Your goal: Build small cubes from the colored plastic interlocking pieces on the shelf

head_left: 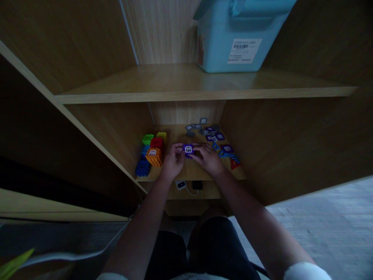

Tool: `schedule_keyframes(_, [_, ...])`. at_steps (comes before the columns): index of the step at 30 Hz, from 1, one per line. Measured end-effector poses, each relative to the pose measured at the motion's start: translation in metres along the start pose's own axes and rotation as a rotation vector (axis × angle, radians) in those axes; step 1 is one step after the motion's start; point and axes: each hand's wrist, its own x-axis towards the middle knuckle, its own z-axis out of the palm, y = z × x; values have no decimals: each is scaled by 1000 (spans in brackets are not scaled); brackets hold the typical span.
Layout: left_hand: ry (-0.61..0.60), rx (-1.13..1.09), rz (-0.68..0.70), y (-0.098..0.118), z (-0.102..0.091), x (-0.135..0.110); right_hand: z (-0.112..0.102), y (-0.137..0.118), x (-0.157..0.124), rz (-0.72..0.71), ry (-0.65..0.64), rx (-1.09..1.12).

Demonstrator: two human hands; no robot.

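Between my two hands is a small purple square building tile [188,148] with a white arched window on it. My left hand [174,159] grips its left edge with the fingers closed. On the opposite edge, the thumb and fingers of my right hand [208,157] pinch the same tile. To the left of my hands stand sorted stacks of tiles: an orange stack [154,156], a dark blue stack [142,168], a red one [156,142], a green one [148,139] and a yellow one [162,136]. Loose purple tiles [227,149] and grey tiles [198,126] lie scattered to the right and back.
Side walls enclose the shelf board [189,172]. Above it runs an upper shelf [163,83] bearing a light blue bin [218,50]. Blue triangular pieces [224,154] and a red piece [234,163] lie near the right wall. Below, a white device [180,185] is cabled to a black box [197,185].
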Motion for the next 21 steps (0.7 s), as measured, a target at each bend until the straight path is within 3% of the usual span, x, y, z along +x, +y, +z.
schedule_keyframes(10, [10, 139, -41, -1, -1, 1, 1, -4, 0, -201, 90, -27])
schedule_keyframes(21, [24, -25, 2, -5, 0, 1, 5, 4, -3, -79, 105, 14])
